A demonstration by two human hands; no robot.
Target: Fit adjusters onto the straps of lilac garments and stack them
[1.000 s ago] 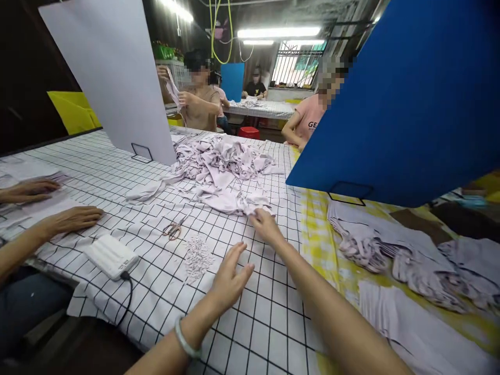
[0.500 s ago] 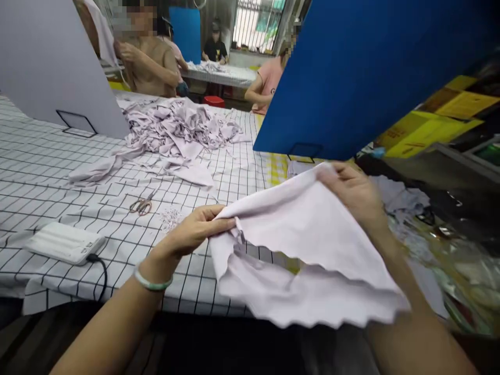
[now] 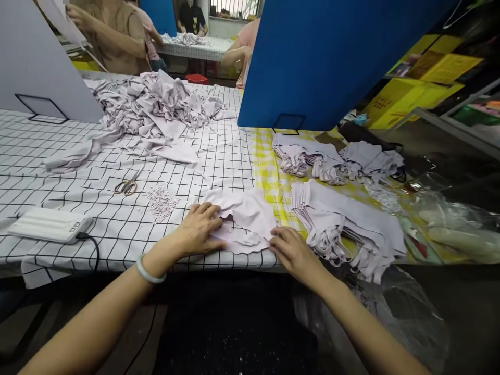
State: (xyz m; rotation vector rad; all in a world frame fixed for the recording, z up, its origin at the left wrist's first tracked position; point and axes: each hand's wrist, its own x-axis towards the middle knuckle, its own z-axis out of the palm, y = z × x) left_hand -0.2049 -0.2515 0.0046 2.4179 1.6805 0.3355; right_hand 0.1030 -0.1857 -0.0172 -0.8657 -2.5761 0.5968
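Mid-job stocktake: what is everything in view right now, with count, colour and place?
fabric piece: 1, pale lilac, near edge of table, under the hands
fabric heap: 1, pale lilac, far left
stacked pieces: 1 neat stack, pale lilac, right of the hands
scissors: 1, left of trimmings
trimmings: 1 small pile, pale
power bank: 1, white, near left, black cable attached
blue board: 1, standing, back right
white board: 1, standing, back left
plastic bags: clear, far right
other people: at least three, background
left hand: flat on the fabric piece; green bangle on wrist
right hand: rests at its right edge
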